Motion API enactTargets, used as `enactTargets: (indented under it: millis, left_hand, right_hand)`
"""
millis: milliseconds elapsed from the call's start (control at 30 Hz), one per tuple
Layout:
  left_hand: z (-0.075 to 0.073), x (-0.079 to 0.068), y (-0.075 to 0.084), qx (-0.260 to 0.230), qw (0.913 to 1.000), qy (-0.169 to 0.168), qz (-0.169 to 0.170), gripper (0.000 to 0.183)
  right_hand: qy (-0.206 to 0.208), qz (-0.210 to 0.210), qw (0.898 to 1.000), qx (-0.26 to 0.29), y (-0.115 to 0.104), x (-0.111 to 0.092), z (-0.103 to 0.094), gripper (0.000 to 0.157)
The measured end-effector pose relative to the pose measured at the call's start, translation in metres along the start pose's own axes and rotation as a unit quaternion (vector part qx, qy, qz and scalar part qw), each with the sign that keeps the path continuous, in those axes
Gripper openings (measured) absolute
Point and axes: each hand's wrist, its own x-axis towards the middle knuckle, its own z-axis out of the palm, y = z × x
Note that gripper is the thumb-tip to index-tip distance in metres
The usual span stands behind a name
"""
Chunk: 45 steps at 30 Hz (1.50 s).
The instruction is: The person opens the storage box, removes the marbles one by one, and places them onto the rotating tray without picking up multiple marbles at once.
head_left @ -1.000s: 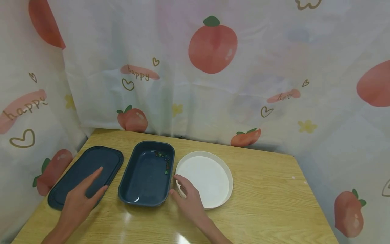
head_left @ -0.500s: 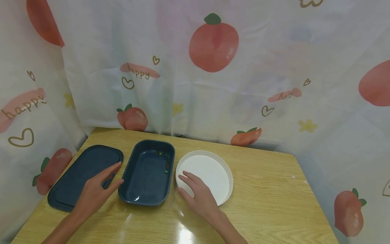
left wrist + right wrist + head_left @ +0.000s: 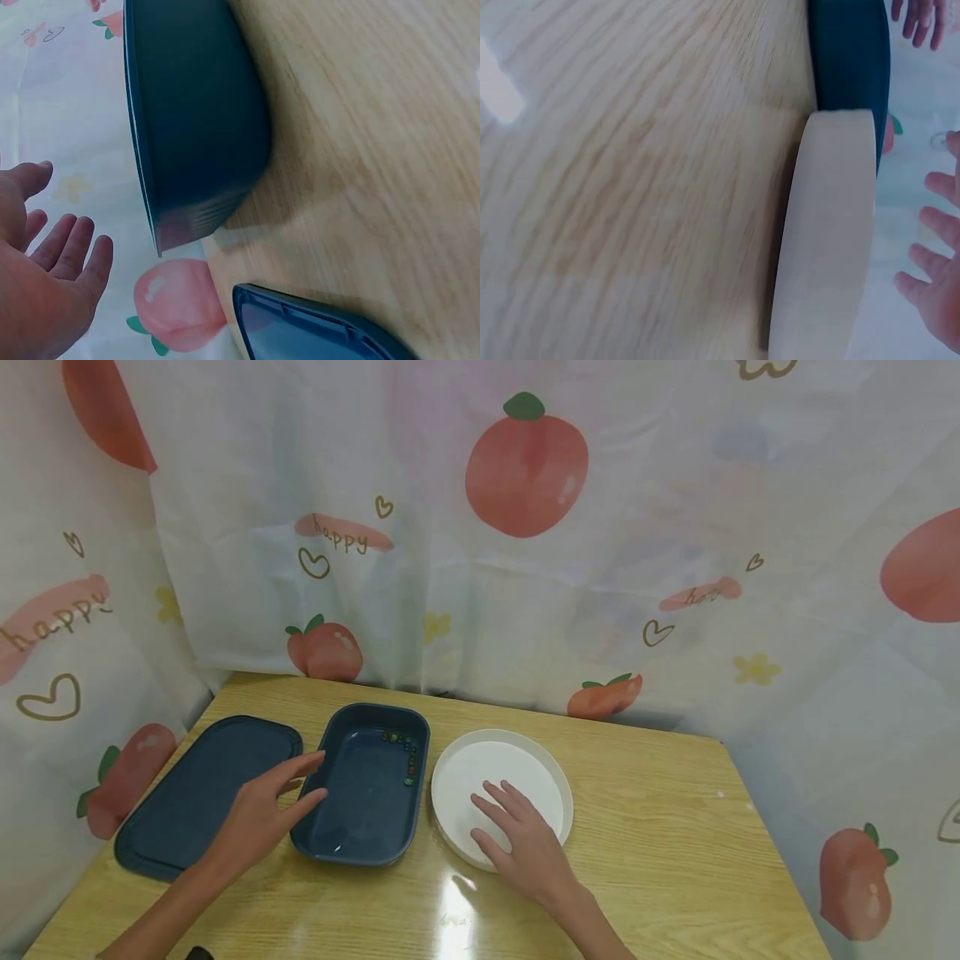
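My left hand (image 3: pixel 262 810) hovers with its fingers spread, fingertips over the left rim of a deep dark-blue rectangular container (image 3: pixel 360 818). Small, dark multicoloured beads (image 3: pixel 411 760) lie in that container along its upper right inside edge. Over the near part of a round white tray (image 3: pixel 480 768) is my right hand (image 3: pixel 528 847), fingers apart and holding nothing. The left wrist view shows the left hand (image 3: pixel 52 277) raised beside the container's side wall (image 3: pixel 195 112). In the right wrist view, the right hand (image 3: pixel 934 255) is above the tray's pale rim (image 3: pixel 825 232).
A flat dark-blue lid (image 3: pixel 210 793) lies left of the container on the wooden table (image 3: pixel 645 860). Behind and beside the table hangs a white curtain (image 3: pixel 465 577) printed with fruit. A small dark object (image 3: pixel 199 953) shows at the bottom edge near the left forearm.
My left hand has moved right, from over the lid to the container's left rim. My right hand has moved right, from beside the container to over the white tray. The containers stay put.
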Motion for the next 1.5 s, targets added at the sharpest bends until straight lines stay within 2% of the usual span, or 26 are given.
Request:
enactTargets:
  millis: [233,400,567,767,900,1167,1367,1500]
  left_hand:
    - [0.009,0.011,0.0,-0.027,0.9995,-0.016,0.007,0.056]
    - [0.02,0.018,-0.003,-0.051,0.9984,-0.027,0.002,0.058]
    - [0.033,0.024,-0.002,-0.082,0.9951,-0.051,-0.016,0.057]
    - [0.05,0.031,-0.001,-0.105,0.9896,-0.094,-0.03,0.062]
    - [0.061,0.035,0.0,-0.101,0.9884,-0.108,-0.034,0.062]
    - [0.078,0.046,0.001,-0.096,0.9855,-0.111,-0.085,0.056]
    - [0.088,0.059,0.001,-0.094,0.9803,-0.118,-0.127,0.042]
    - [0.095,0.064,0.001,-0.101,0.9779,-0.122,-0.136,0.036]
  right_hand:
    - [0.004,-0.015,1.0,-0.024,0.022,-0.014,-0.007,0.046]
    - [0.005,-0.027,0.998,-0.052,0.035,-0.023,-0.014,0.047]
    - [0.004,-0.053,0.996,-0.07,0.05,-0.033,-0.018,0.054]
    - [-0.029,-0.061,0.994,-0.088,0.059,-0.044,-0.022,0.057]
    - [-0.057,-0.065,0.992,-0.096,0.062,-0.05,-0.022,0.058]
    - [-0.068,-0.074,0.99,-0.1,0.064,-0.056,-0.02,0.054]
    - [-0.064,-0.085,0.989,-0.103,0.068,-0.059,-0.02,0.054]
    - [-0.07,-0.08,0.989,-0.105,0.069,-0.06,-0.02,0.05]
